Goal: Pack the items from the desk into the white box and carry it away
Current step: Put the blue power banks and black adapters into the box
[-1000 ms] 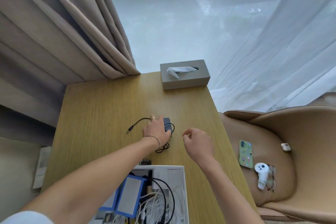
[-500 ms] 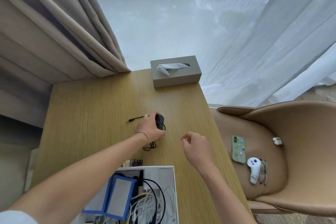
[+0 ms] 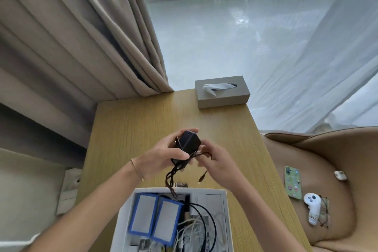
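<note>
A black power adapter (image 3: 189, 141) is held up above the wooden desk (image 3: 131, 129), and my left hand (image 3: 163, 154) is closed around it from the left. My right hand (image 3: 214, 161) pinches the adapter's black cable (image 3: 173, 176) just below the block. The cable hangs in loops toward the white box (image 3: 224, 206), its plug end (image 3: 201, 178) dangling free. The box sits at the near desk edge and holds two blue-framed flat devices (image 3: 155, 218) and a tangle of white and black cables (image 3: 200, 229).
A grey tissue box (image 3: 222, 93) stands at the far desk edge. A small dark item (image 3: 181, 184) lies just beyond the white box. On the tan chair (image 3: 319, 170) to the right rest a green phone (image 3: 293, 184), a white controller (image 3: 312, 207) and a small white case (image 3: 340, 175). Curtains hang behind the desk.
My left hand has lifted the adapter off the desk and brought it nearer. My right hand has come in and taken hold of the cable. The view has tilted upward.
</note>
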Motion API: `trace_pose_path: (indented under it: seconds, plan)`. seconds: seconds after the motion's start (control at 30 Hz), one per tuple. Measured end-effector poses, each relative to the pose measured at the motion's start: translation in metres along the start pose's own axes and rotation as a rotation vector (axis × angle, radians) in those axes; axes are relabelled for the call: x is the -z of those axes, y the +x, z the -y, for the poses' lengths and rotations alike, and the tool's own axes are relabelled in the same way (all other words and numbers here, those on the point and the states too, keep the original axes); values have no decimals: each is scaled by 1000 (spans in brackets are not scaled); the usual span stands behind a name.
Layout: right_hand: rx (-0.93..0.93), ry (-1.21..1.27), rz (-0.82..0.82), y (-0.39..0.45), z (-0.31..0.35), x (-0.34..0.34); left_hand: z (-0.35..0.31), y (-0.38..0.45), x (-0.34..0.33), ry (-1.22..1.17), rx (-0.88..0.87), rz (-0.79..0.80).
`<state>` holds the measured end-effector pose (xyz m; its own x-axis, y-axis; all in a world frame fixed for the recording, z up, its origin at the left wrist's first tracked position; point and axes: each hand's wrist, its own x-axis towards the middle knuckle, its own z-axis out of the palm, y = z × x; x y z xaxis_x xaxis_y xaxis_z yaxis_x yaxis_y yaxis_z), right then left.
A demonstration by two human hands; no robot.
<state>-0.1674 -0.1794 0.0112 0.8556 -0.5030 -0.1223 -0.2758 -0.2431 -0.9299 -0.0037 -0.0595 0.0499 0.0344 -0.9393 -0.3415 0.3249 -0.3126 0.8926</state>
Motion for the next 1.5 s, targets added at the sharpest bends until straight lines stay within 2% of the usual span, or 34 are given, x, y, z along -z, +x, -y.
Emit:
trace_pose_path:
  seconds: [0.07, 0.17, 0.37, 0.67, 0.73, 0.8, 0.9, 1.03, 1.17, 1.23, 1.4, 1.5]
  plan:
    - [-11, 102, 61, -6, 9, 1, 2, -17, 3, -61, -45, -22]
    - [6, 122, 128, -17, 22, 3, 8, -39, 11, -109, -91, -130]
    - [23, 33, 79, -29, 40, -5, 21, -69, 22, -286, -116, -313]
    - [28, -130, 60, -49, 61, -23, 28, -101, 28, -154, -100, -447]
    - [25, -174, 71, -52, 68, -26, 28, -104, 25, -43, -82, -495]
    - [38, -245, 110, -53, 77, -29, 27, -105, 20, 170, -37, -551]
    - [104, -400, 173, -52, 96, -34, 25, -107, 11, 453, 63, -549]
    - [190, -555, 128, -44, 113, -30, 20, -114, 4, 764, 106, -378]
    - [209, -507, 124, -32, 111, -33, 13, -121, -3, 892, 110, -187]
    - [188, -383, 151, -28, 103, -37, 13, -124, -5, 854, 57, -152]
    - [-17, -59, 155, -31, 71, -47, 23, -130, -2, 451, -37, -151]
    - [-127, 38, 144, -41, 53, -62, 33, -132, 0, 171, -105, -181]
